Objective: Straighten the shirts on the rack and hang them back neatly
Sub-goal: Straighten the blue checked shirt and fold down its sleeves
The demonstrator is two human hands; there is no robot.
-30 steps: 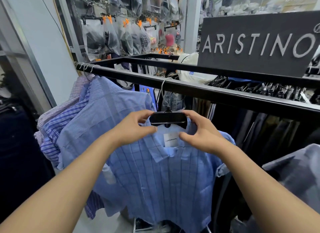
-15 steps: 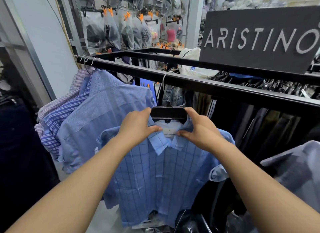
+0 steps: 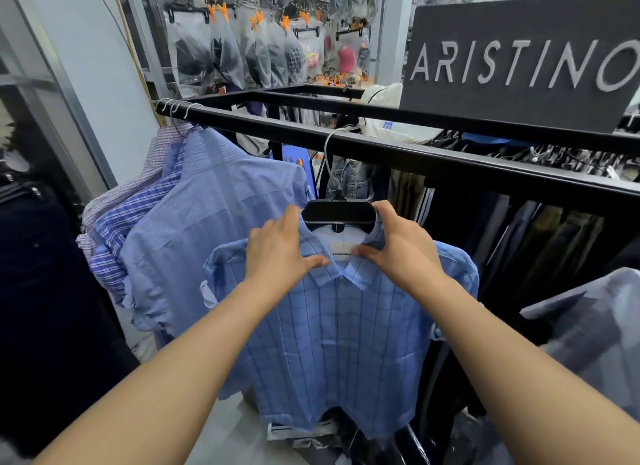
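A light blue checked shirt point(image 3: 339, 340) hangs on a black hanger point(image 3: 338, 216) whose metal hook point(image 3: 327, 153) loops over the black rack rail point(image 3: 450, 161). My left hand point(image 3: 278, 253) pinches the left collar flap. My right hand point(image 3: 398, 248) pinches the right collar flap beside the white neck label. To the left, three more blue and striped shirts point(image 3: 194, 215) hang bunched at the rail's end.
A dark ARISTINO sign point(image 3: 519, 59) stands on the rack's far rail. Dark trousers point(image 3: 519, 257) hang behind the rail on the right. A grey-blue garment point(image 3: 595, 326) sits at the right edge. Bagged goods point(image 3: 249, 49) hang on the back wall.
Both hands slid from the hanger's ends down onto the collar flaps. The shirt now hangs flatter and more square on the hanger.
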